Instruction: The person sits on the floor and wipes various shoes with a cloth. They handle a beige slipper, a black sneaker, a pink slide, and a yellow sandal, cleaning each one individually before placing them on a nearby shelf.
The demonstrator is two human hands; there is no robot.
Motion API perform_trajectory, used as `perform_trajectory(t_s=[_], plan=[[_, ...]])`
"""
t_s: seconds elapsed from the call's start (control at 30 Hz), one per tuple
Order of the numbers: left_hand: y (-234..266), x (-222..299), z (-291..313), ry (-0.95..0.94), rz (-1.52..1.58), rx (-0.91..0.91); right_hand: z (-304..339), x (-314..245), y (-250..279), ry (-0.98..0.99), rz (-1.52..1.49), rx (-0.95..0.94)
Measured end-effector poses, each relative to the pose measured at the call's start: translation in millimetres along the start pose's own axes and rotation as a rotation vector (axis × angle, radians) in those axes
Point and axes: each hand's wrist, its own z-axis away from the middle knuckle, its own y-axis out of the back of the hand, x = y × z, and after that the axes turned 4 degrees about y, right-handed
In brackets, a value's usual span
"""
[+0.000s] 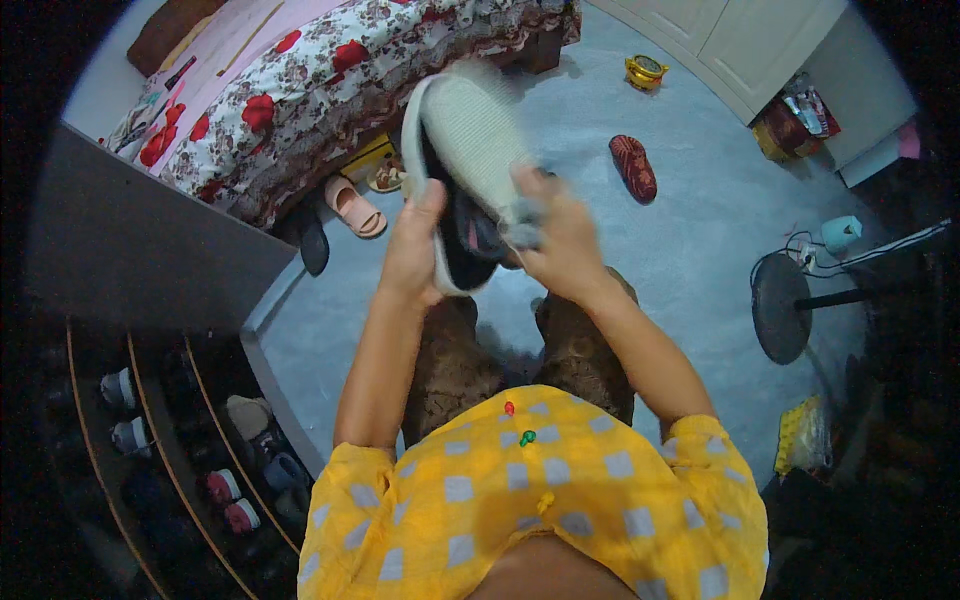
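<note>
At upper centre, the left hand (413,245) grips a white-rimmed dark shoe (463,258) and the blurred right hand (562,238) a pale ribbed sole-like piece (478,138), handling seemingly midway with neither yet set down, while a red slipper (634,168) lies beyond, upper right.

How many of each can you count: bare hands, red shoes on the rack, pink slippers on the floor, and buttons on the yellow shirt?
Left hand and right hand: 2 hands
Red shoes: 2
Pink slipper: 1
Buttons: 3 (red, green, yellow)
Total: 8
</note>
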Motion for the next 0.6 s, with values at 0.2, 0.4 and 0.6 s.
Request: perform_trajectory(t_s=[0.2,0.4,0.6], plan=[[40,-8,-7,0.072,0.106,0.024,-20,-14,12,-0.624,-1.188,0.057],[56,-6,-5,0.135,0.297,-0.157,-10,-9,29,-0.837,-1.317,0.065],[50,-10,-18,-0.117,0.106,0.182,-15,-1,35,-0.507,-0.721,0.532]])
